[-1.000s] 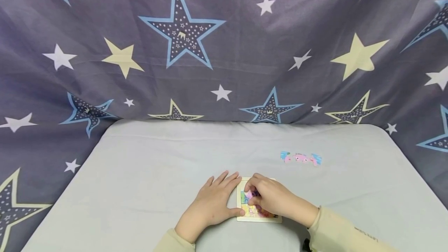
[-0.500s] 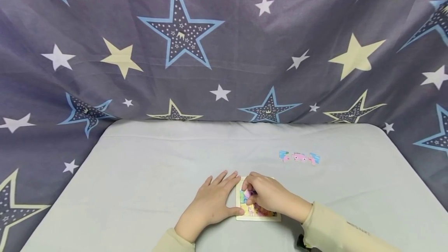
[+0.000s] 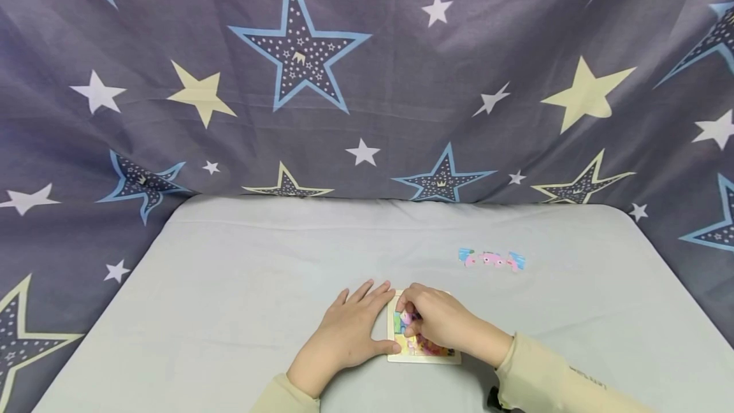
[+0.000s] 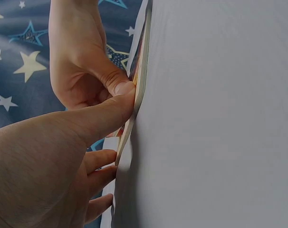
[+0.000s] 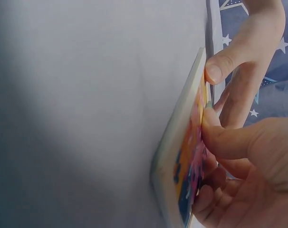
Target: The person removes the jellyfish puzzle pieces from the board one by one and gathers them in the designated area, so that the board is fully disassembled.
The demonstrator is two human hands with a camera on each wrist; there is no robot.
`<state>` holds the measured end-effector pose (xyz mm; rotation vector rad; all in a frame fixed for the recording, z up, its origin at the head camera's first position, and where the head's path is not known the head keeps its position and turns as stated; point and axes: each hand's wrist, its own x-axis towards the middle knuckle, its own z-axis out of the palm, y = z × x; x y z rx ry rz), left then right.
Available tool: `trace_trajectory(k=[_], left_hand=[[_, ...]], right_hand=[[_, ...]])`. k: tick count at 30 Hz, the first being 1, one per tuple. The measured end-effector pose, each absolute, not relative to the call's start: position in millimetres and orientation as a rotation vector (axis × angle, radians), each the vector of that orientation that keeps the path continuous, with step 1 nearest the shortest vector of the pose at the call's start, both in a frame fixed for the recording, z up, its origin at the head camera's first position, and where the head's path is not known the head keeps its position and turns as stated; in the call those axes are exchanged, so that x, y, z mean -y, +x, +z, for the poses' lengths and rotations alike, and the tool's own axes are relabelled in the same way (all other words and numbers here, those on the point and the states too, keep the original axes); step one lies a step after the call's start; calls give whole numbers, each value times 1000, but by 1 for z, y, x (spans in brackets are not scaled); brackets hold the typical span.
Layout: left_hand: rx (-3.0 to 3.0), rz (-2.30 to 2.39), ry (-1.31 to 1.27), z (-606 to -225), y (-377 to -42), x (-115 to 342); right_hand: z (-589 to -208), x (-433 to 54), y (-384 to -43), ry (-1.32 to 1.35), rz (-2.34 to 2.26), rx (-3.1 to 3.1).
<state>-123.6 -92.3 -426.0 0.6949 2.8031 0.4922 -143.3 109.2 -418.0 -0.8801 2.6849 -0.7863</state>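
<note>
Cream-coloured puzzle frame, lying on the grey, cloth-covered surface, slightly right of centre in the head view. Within its rim, a many-coloured picture shows yellow and red along the lower part. The right hand arches over the frame and hides its upper right portion; its thumb and index finger curl toward each other and pinch a pink puzzle piece at the left part of the picture. The left hand lies along the frame's left edge with fingers outstretched and spread; its thumb tip rests at the lower left corner, and its index fingertip meets the upper left corner. Both wrist views present the frame nearly edge-on, with the two thumbs near each other.

Beyond the frame, toward the right rear, three loose pieces bearing pink and blue form a short row; a band of cloth separates them from the frame and the right hand. A broad stretch of cloth extends from the left hand to the slanting left edge, and a narrower one from the right sleeve to the right edge. At the rounded rear edge rises a dark curtain patterned with stars.
</note>
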Motion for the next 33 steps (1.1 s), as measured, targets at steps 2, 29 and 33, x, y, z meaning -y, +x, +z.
trace_trajectory(k=[2, 29, 33], left_hand=[[-2803, 492, 694, -426, -124, 92], [-2809, 488, 695, -427, -124, 92], [-2804, 489, 693, -427, -124, 92]], right_hand=[[-418, -110, -143, -881, -797, -2680], [-421, -119, -148, -1023, -826, -2673], [-424, -120, -148, -1061, -830, -2684]])
